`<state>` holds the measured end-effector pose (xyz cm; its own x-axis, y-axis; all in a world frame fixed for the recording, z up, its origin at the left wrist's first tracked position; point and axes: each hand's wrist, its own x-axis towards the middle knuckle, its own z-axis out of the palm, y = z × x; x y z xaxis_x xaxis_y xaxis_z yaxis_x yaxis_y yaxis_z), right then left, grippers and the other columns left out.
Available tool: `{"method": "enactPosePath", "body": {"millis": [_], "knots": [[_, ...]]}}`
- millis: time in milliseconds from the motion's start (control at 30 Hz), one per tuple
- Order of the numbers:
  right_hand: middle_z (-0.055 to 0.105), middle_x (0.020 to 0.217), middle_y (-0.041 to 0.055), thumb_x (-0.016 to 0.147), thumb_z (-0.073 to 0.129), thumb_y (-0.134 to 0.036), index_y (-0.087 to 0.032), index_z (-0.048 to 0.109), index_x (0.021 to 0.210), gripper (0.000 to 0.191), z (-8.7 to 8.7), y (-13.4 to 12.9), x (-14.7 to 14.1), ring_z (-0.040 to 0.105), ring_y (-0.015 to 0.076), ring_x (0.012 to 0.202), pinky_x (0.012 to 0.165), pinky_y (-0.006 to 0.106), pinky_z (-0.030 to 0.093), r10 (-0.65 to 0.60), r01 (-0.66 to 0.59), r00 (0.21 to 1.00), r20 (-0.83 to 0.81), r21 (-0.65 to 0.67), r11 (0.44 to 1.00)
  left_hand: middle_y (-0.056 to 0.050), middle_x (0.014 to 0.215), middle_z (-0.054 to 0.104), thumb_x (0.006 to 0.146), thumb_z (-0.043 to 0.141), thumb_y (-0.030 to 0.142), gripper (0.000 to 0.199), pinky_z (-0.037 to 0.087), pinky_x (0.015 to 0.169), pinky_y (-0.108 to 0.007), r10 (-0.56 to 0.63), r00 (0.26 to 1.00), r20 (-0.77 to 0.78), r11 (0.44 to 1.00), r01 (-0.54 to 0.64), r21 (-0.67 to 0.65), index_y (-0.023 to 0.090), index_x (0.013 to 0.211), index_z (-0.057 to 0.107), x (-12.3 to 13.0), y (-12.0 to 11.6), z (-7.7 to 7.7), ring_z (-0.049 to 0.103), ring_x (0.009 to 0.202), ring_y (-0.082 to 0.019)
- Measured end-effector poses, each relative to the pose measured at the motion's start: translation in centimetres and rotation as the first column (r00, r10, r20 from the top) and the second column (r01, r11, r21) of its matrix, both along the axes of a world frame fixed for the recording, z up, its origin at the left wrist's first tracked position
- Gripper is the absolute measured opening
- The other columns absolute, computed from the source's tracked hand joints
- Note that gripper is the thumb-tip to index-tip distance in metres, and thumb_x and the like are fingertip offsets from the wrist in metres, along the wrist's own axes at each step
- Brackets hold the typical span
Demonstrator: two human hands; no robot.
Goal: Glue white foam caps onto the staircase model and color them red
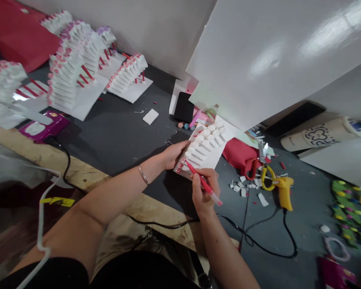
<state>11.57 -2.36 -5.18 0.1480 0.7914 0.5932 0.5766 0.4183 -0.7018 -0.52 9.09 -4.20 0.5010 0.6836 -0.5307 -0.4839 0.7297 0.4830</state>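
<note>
My right hand [205, 188] is closed around a red pen [205, 184], its tip at the lower left end of a white stepped paper model [205, 149]. Red marks show on the white pieces by the tip, while the white round tops farther up the model look unmarked. My left hand [178, 154] grips the model's left edge, its fingertips partly hidden behind the piece. A white card lies under and beside the model.
Similar stepped models with red and purple tops [128, 74] stand at the back left. To the right are scissors [267, 176], a yellow glue gun [285, 192] with a black cord, red paper [239, 154] and white scraps. A large white board [258, 60] leans over the back.
</note>
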Motion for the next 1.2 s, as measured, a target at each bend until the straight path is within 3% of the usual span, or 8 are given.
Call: {"method": "enactPosePath", "body": {"millis": [367, 533, 667, 800, 1200], "knots": [[0.065, 0.074, -0.001, 0.096, 0.058, -0.027, -0.022, 0.065, 0.09, 0.01, -0.06, -0.08, 0.1, 0.061, 0.0188, 0.072, 0.079, 0.04, 0.048, 0.001, 0.0, 1.0, -0.011, 0.008, 1.0, -0.013, 0.093, 0.081, 0.099, 0.054, 0.028, 0.027, 0.058, 0.092, -0.036, 0.003, 1.0, -0.017, 1.0, -0.003, -0.004, 0.012, 0.097, 0.076, -0.09, -0.06, 0.11, 0.077, 0.091, -0.025], [0.067, 0.076, -0.0004, 0.096, 0.059, -0.026, -0.022, 0.065, 0.092, 0.008, 0.21, -0.02, 0.05, 0.062, 0.0189, 0.073, 0.078, 0.039, 0.048, -0.015, 0.015, 1.0, 0.003, 0.013, 1.0, -0.013, 0.09, 0.081, 0.096, 0.061, 0.029, 0.023, 0.058, 0.091, -0.034, 0.018, 1.0, 0.019, 1.0, -0.018, -0.001, 0.012, 0.096, 0.075, -0.14, -0.01, -0.32, 0.077, 0.086, -0.024], [0.066, 0.074, -0.0009, 0.096, 0.057, -0.026, -0.023, 0.063, 0.09, 0.009, 0.47, 0.07, -0.02, 0.062, 0.0185, 0.072, 0.079, 0.039, 0.048, 0.01, -0.01, 1.0, 0.013, 0.023, 1.0, -0.012, 0.087, 0.08, 0.1, 0.055, 0.029, 0.027, 0.058, 0.09, -0.034, 0.002, 1.0, 0.029, 1.0, -0.002, -0.012, 0.011, 0.097, 0.075, -0.12, -0.05, 0.02, 0.076, 0.081, -0.023], [0.068, 0.076, 0.0005, 0.096, 0.058, -0.026, -0.022, 0.064, 0.091, 0.009, 0.46, 0.1, -0.07, 0.063, 0.0193, 0.073, 0.077, 0.039, 0.049, -0.043, 0.043, 0.999, 0.033, 0.008, 0.999, -0.013, 0.088, 0.08, 0.1, 0.054, 0.029, 0.029, 0.058, 0.087, -0.033, -0.006, 1.0, 0.031, 1.0, 0.006, -0.018, 0.009, 0.102, 0.076, -0.12, -0.07, 0.32, 0.077, 0.08, -0.023], [0.068, 0.077, -0.0001, 0.096, 0.059, -0.024, -0.023, 0.064, 0.092, 0.006, 0.51, 0.0, -0.1, 0.064, 0.0193, 0.075, 0.081, 0.04, 0.047, 0.04, -0.04, 0.999, 0.006, 0.003, 0.999, -0.012, 0.092, 0.081, 0.102, 0.05, 0.028, 0.031, 0.059, 0.091, -0.035, -0.011, 0.999, 0.036, 1.0, 0.011, -0.022, 0.01, 0.11, 0.074, -0.11, -0.04, 0.45, 0.078, 0.088, -0.024]]}}
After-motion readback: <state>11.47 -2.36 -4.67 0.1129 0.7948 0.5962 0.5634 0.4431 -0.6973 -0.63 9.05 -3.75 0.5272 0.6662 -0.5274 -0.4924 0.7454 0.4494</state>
